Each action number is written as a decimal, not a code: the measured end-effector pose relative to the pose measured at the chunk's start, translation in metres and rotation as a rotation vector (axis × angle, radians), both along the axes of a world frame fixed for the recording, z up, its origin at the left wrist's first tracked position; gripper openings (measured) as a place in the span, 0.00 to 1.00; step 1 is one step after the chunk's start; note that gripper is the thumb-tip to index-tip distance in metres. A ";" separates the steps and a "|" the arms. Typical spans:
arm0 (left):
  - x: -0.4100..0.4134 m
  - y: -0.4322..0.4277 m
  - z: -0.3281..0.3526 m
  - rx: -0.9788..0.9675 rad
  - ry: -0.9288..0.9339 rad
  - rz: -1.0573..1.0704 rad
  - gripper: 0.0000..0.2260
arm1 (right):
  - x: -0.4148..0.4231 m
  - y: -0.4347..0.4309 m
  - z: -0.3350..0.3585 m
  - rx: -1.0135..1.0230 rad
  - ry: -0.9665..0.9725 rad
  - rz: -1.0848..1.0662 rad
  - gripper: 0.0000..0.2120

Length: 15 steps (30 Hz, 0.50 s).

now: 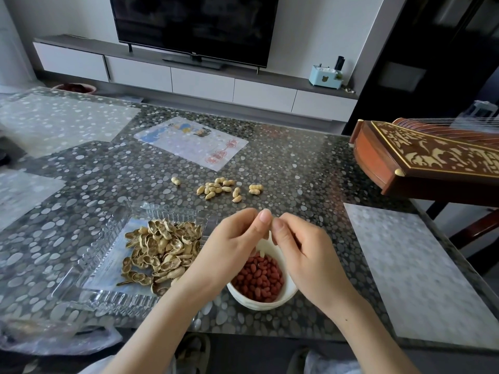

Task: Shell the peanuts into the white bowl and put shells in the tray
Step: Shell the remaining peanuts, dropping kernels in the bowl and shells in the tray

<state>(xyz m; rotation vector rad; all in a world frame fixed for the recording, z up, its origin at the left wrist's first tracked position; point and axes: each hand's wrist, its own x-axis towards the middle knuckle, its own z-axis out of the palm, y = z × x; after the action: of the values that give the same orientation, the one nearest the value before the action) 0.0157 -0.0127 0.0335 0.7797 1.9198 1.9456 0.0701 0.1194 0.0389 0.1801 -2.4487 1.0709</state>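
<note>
A white bowl near the table's front edge holds several red-skinned peanut kernels. To its left lies a clear plastic tray with a heap of empty shells. Several unshelled peanuts lie scattered farther back on the table. My left hand and my right hand meet above the bowl's far rim, fingers curled, thumbs pressed together. What they pinch is hidden behind the fingers.
The pebble-patterned table carries a picture sheet at the back and a pale mat on the right. A carved wooden zither juts in at the right. Crumpled plastic lies at the front left.
</note>
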 end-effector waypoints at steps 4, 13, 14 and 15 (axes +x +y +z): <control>0.004 0.004 0.000 -0.001 0.008 0.021 0.14 | -0.001 -0.003 -0.007 0.069 0.043 -0.088 0.19; 0.006 0.007 -0.002 -0.117 0.112 0.090 0.16 | 0.000 -0.014 -0.006 -0.293 -0.138 -0.161 0.22; 0.006 0.006 -0.003 -0.128 0.107 0.096 0.16 | 0.000 -0.013 -0.006 -0.317 -0.148 -0.174 0.22; 0.006 0.006 -0.004 -0.133 0.098 0.105 0.16 | 0.000 -0.012 -0.006 -0.328 -0.161 -0.178 0.23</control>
<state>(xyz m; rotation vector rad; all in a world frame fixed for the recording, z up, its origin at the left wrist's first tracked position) 0.0212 -0.0071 0.0298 0.7636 2.1639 1.8458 0.0698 0.1072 0.0327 -0.2329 -2.3285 1.4291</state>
